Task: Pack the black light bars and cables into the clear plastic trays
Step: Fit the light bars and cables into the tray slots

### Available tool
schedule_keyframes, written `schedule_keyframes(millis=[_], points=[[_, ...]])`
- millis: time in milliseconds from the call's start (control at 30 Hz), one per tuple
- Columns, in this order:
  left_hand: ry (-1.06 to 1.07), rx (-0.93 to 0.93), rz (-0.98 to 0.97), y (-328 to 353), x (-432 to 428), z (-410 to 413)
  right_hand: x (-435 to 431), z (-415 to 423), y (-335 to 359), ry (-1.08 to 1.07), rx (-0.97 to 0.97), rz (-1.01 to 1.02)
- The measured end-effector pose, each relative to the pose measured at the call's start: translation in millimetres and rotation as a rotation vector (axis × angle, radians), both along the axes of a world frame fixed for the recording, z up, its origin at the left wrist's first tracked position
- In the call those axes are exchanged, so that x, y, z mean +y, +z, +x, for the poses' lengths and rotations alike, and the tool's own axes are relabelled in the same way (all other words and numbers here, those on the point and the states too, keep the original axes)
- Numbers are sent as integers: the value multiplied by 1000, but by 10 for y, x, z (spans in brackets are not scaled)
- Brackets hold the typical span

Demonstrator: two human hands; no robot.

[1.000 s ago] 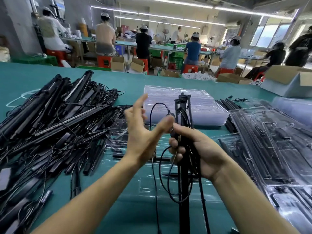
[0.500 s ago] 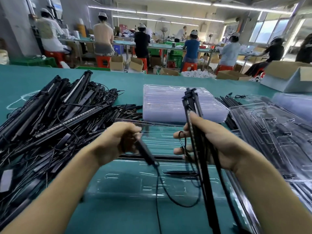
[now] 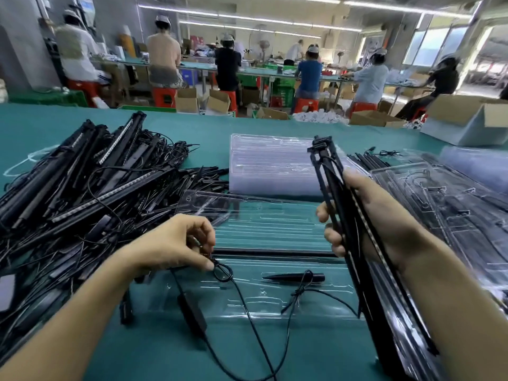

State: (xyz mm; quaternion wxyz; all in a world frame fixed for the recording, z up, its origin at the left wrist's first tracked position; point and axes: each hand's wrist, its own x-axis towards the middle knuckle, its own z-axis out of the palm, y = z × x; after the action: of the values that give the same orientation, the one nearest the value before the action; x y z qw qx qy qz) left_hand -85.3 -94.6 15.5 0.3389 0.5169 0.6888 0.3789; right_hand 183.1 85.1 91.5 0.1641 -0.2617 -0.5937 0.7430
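Currently partway: left hand [image 3: 176, 246] pinches a cable [image 3: 192, 313] over the open tray [image 3: 275, 229], right hand [image 3: 382, 224] grips a bundle of bars [image 3: 327, 171] beside it; tray holds one bar [image 3: 275, 253] and a spike [image 3: 294, 277]; filled trays [image 3: 453, 204] right, big unpacked pile [image 3: 82, 193] left.

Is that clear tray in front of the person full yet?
No, mostly empty: a spike and one bar lie in the tray; most slots show bare.
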Motion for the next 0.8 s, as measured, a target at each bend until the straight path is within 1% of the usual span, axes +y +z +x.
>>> schedule_keyframes(millis=[133,200,233,267,433,500,533,600,633,700,800], points=[[157,127,184,-2,96,133,-53,-44,-68,97,52,-10],[207,129,260,39,145,238,-102,-74,-90,102,103,7],[203,99,290,74,163,301,-127,-89,-104,112,121,31],[175,34,319,108,179,371,-156,-105,-115,136,133,55],[-76,-426,417,260,312,708,-356,-219,-135,273,125,107],[-124,-553,447,306,345,796,-441,-270,-157,302,115,123],[-125,-576,469,319,365,826,-476,-296,-167,308,119,140],[-81,-553,540,331,384,892,-534,-346,-186,268,117,222],[-34,-549,579,320,397,917,-557,-370,-203,215,111,288],[86,-582,637,306,425,954,-590,-408,-251,76,81,464],[257,-698,702,314,454,935,-614,-387,-331,-125,33,771]])
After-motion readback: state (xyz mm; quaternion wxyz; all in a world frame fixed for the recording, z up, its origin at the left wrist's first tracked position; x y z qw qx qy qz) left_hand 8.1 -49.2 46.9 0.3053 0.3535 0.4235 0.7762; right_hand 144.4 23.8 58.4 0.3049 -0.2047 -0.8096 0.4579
